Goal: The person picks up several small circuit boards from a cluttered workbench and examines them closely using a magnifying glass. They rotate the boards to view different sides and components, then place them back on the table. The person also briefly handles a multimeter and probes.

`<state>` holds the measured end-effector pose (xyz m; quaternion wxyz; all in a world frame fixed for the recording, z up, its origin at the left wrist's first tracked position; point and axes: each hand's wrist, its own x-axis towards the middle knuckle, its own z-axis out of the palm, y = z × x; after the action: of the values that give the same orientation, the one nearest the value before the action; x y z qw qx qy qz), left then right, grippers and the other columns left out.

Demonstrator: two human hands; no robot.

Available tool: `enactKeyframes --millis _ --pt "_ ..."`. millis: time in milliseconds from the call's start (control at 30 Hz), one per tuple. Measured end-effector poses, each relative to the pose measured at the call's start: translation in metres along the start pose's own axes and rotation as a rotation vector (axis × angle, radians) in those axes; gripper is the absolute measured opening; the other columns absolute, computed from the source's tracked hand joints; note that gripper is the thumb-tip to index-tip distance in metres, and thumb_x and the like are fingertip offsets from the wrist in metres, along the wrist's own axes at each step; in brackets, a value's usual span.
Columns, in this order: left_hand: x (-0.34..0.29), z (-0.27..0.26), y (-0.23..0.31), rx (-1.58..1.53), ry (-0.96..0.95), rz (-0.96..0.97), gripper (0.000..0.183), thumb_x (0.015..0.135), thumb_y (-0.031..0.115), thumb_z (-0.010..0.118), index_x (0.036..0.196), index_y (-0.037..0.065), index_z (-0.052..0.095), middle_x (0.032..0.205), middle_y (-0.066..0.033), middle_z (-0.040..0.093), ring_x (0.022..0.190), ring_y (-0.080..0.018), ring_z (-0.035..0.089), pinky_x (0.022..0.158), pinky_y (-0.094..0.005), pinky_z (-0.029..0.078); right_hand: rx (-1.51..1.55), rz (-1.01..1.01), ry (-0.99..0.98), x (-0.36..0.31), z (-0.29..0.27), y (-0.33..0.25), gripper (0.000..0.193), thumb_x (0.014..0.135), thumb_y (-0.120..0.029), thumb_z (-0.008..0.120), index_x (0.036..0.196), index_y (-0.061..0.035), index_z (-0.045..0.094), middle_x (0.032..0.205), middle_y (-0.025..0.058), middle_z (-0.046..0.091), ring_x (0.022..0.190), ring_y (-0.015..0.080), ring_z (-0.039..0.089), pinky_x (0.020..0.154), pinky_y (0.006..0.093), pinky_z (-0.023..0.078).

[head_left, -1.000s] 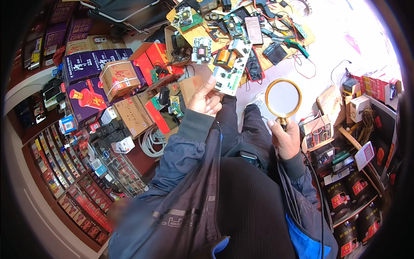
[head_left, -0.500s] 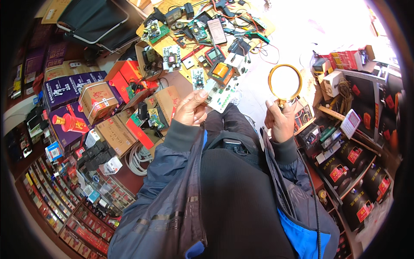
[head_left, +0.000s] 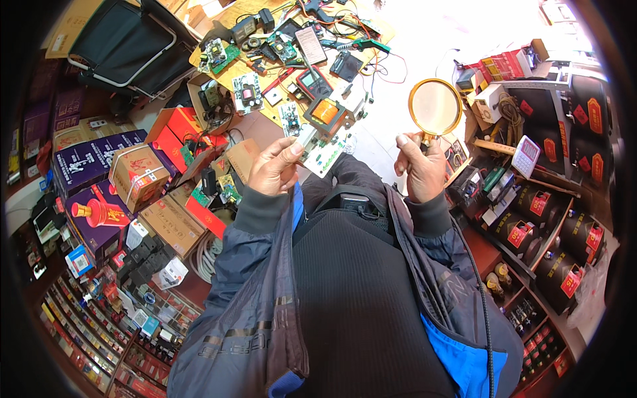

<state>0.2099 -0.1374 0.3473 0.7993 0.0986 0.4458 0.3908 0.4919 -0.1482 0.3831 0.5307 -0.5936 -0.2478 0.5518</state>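
My left hand (head_left: 274,167) pinches the near left edge of a white circuit board (head_left: 323,159) between thumb and fingers. A bulky transformer with an orange-yellow winding (head_left: 326,111) stands on the board, among smaller parts. To the right, my right hand (head_left: 424,167) is closed around the handle of a magnifying glass (head_left: 435,107) with a gold-coloured rim. Its round lens is held up beyond the hand, apart from the board. Most of the handle is hidden by my fingers.
Beyond the board, a wooden table (head_left: 232,69) carries loose circuit boards, a multimeter (head_left: 314,83), a phone-like slab (head_left: 310,45) and tangled leads. Cartons (head_left: 139,176) are stacked at left. Black round containers (head_left: 559,278) fill shelves at right, near a calculator (head_left: 526,156).
The whole view has shifted, so table and hands sit farther left in it. My right hand's grip has changed slightly, with the fingers showing more. Both hands keep their hold.
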Motion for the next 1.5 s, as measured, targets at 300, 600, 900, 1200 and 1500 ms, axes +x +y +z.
enactKeyframes --millis 300,600,900,1200,1500 --pt "-0.008 -0.004 -0.007 0.050 -0.106 0.050 0.041 0.088 0.010 0.075 0.124 -0.003 0.060 0.095 -0.0061 0.067 0.064 -0.0053 0.054 0.053 -0.0202 0.039 0.180 0.143 -0.001 -0.005 0.012 0.013 0.015 0.090 -0.006 0.068 0.092 -0.0006 0.054 0.100 0.0179 0.067 0.084 0.0223 0.070 0.062 0.0282 0.054" --pt "-0.005 0.010 -0.010 0.283 -0.103 0.117 0.051 0.079 0.001 0.080 0.126 -0.003 0.059 0.104 -0.0071 0.067 0.084 -0.0116 0.063 0.073 -0.0249 0.052 0.238 0.130 -0.005 -0.007 0.001 0.018 0.018 0.089 -0.004 0.067 0.100 -0.0004 0.053 0.097 0.0138 0.065 0.088 0.0247 0.070 0.068 0.0315 0.056" --pt "0.011 0.063 -0.020 0.466 -0.088 0.280 0.059 0.075 -0.005 0.082 0.129 -0.002 0.059 0.112 -0.0072 0.065 0.099 -0.0125 0.062 0.087 -0.0277 0.051 0.329 0.116 0.002 0.019 -0.040 0.009 0.017 0.089 0.002 0.063 0.086 -0.0016 0.047 0.106 0.0169 0.056 0.081 0.0204 0.065 0.074 0.0322 0.060" --pt "0.053 0.131 -0.057 0.375 0.054 0.080 0.057 0.078 -0.002 0.080 0.130 -0.003 0.057 0.107 -0.0047 0.065 0.097 -0.0123 0.063 0.085 -0.0261 0.052 0.371 0.233 -0.030 0.070 -0.114 -0.008 0.024 0.090 -0.002 0.063 0.111 0.0030 0.051 0.097 0.0108 0.061 0.085 0.0198 0.068 0.075 0.0326 0.059" --pt "0.089 0.171 -0.091 0.315 0.099 -0.016 0.055 0.081 0.001 0.078 0.132 0.003 0.057 0.101 -0.0011 0.064 0.084 -0.0081 0.061 0.065 -0.0189 0.044 0.384 0.279 -0.077 0.113 -0.169 -0.014 0.023 0.091 -0.005 0.065 0.110 0.0033 0.056 0.095 0.0104 0.065 0.085 0.0189 0.068 0.072 0.0286 0.056"
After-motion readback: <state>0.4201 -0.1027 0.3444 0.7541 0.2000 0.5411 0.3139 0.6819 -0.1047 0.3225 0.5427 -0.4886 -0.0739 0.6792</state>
